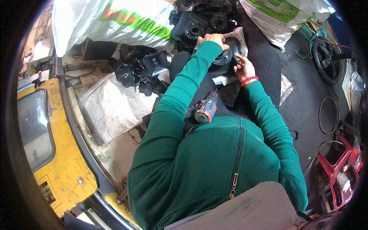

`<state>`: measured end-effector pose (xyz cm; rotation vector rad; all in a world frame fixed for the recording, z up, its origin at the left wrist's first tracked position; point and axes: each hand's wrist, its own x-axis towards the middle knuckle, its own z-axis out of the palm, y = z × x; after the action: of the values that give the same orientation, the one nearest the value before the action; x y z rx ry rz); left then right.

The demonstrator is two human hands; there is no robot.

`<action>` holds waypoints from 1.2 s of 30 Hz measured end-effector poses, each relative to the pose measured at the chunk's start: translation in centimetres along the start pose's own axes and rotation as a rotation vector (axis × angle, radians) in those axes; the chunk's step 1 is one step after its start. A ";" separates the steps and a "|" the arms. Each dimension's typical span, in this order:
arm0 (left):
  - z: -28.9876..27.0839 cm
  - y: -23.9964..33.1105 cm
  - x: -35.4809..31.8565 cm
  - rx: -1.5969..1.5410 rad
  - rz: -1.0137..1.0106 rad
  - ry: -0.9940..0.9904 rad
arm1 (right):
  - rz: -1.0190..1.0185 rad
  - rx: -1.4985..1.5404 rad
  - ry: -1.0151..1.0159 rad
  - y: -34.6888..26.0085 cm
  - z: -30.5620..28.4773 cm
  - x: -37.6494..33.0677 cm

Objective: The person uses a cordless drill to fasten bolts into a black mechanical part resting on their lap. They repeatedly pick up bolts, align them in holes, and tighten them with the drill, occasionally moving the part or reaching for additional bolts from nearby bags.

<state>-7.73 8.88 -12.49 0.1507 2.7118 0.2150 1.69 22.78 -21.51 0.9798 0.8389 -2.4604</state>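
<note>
In front of my lap is a black moulded part with a round flange [222, 59]. My left hand [214, 40] lies over its far left edge, fingers curled around it. At its right edge my right hand [244, 69] is closed, thumb and fingers pinching its dark rim; a red bead bracelet circles that wrist. A grey-and-red cordless drill [207, 109] lies on my left thigh, its chuck pointing away from me. Several similar black flanged parts [195, 30] are piled just beyond my left hand.
White-and-green woven sacks [134, 28] stand at the far left and far right. Black plastic pieces [153, 63] and a white sheet [111, 105] lie on the left. A yellow machine panel [73, 153] borders the left. A black steering wheel [326, 63], cables and a red frame [337, 176] are at right.
</note>
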 end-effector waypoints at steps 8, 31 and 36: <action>-3.3 -7.7 -19.8 0.195 0.439 -0.601 | -0.572 -0.676 0.236 1.4 2.5 4.0; -6.1 -9.1 -14.7 -1.047 -0.063 -0.147 | -0.738 -0.910 0.272 2.0 3.7 4.7; -6.0 -9.1 -14.4 -1.012 -0.073 -0.171 | -0.709 -0.937 0.285 1.9 3.7 4.5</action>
<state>2.17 -2.79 -2.96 -0.2156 2.1232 1.4066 -2.27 18.46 -23.28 0.7148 2.4573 -1.9187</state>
